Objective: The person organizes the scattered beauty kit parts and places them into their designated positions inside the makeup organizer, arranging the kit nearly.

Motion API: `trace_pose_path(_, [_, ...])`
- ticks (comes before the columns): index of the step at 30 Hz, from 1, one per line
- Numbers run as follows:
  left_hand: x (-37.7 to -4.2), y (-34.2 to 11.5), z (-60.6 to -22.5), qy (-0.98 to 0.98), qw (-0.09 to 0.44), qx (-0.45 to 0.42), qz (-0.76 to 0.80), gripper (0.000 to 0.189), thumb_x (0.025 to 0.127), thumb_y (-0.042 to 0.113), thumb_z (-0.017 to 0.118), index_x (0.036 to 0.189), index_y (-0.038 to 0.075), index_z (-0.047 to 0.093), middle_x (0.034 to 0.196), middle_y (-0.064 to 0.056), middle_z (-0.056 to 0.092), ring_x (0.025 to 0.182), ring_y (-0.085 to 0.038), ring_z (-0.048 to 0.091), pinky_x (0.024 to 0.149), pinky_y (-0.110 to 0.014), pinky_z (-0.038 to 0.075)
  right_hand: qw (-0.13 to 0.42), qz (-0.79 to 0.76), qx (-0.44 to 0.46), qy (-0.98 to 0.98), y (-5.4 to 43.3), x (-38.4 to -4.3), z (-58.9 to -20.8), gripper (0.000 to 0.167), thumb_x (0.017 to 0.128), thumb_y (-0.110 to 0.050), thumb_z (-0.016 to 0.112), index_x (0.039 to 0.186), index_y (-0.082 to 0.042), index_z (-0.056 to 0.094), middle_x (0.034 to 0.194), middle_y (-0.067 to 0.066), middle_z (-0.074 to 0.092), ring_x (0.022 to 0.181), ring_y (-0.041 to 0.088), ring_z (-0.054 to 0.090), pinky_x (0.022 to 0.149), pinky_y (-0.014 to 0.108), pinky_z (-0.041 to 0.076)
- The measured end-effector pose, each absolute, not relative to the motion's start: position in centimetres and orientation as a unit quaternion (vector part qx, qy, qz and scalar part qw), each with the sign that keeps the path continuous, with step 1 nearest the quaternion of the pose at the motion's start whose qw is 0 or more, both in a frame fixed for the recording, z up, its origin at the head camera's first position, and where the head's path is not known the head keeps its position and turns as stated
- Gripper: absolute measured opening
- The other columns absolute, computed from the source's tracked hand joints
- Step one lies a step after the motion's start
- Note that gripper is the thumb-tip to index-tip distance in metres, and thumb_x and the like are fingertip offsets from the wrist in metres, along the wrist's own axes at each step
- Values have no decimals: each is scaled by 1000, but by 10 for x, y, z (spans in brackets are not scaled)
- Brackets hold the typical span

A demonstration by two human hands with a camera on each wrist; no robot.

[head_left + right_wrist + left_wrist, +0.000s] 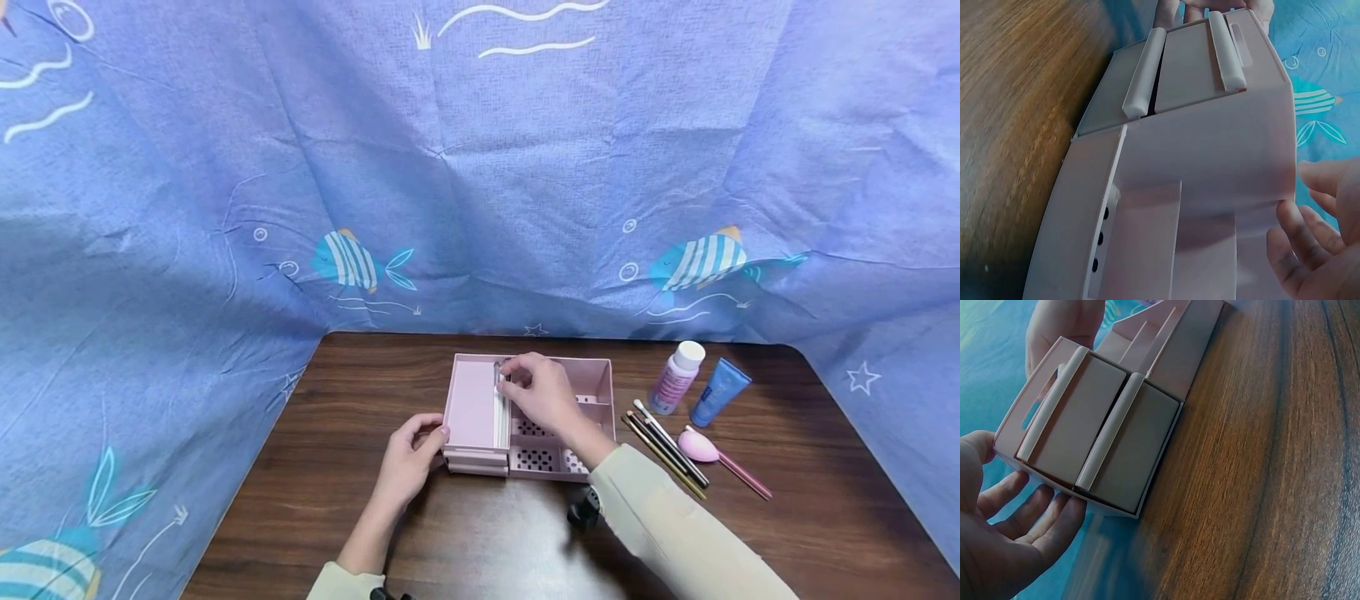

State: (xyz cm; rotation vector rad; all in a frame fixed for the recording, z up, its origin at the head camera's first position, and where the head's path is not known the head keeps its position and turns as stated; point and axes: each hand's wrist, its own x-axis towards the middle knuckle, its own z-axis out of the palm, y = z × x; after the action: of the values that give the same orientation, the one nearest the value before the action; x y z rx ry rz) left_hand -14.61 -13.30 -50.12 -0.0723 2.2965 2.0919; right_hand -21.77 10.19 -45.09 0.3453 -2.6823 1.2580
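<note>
— While your left hand [409, 454] grips the box [468, 404] at its left end, your right hand [542, 390] is over its far middle!
— Pinching anything? Can't tell. It's on the table [360, 400], long axis across you.

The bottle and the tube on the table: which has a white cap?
The pink bottle: its cap is white; the blue tube beside it shows no such cap.

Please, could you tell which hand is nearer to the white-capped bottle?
The right hand. It is at the top of the pink organizer, left of the bottle; the left hand is at the organizer's left side, farther from the bottle.
</note>
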Motion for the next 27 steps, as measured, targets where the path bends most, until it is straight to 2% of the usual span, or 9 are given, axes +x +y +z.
trace_pose_path(4, [-146,-133,-501,741,19,-27,671,30,99,13,66,125,-3,65,108,-18,68,93,-15,68,78,-34,66,79,419,122,-896,107,-216,-451,22,83,-22,85,103,-16,77,104,-1,72,84,13,66,79,35,58])
trace_pose_path(8, [-146,-133,-502,741,18,-28,671,29,99,12,65,125,-3,65,107,-17,68,93,-16,68,77,-35,66,77,426,131,-892,113,-213,-452,25,83,-23,86,105,-15,77,108,-2,72,87,14,67,82,37,58])
trace_pose_path(15, [-146,-133,-502,740,20,-32,672,29,99,12,66,125,-1,65,107,-16,68,92,-16,67,78,-35,66,105,420,157,-888,127,-206,-451,26,82,-19,85,106,-13,77,103,0,73,83,14,68,78,36,60])
trace_pose_path(20, [-145,-133,-501,743,19,-30,668,31,100,13,66,126,-2,64,107,-17,69,90,-14,67,78,-37,66,113,419,150,-888,138,-200,-451,31,83,-18,84,113,-13,76,111,4,74,81,13,68,76,37,61])
trace_pose_path(24, [-144,-133,-499,740,20,-27,671,32,100,13,65,127,-3,63,108,-16,68,91,-14,67,79,-38,65,115,414,132,-893,148,-197,-454,35,84,-21,85,117,-15,75,115,4,74,81,11,69,72,31,59])
trace_pose_path(27, [-143,-133,-498,735,23,-26,677,32,100,13,65,128,-4,63,108,-17,68,93,-15,66,79,-37,65,119,417,128,-892,156,-194,-456,36,83,-20,86,117,-14,75,110,6,75,80,12,69,69,28,58])
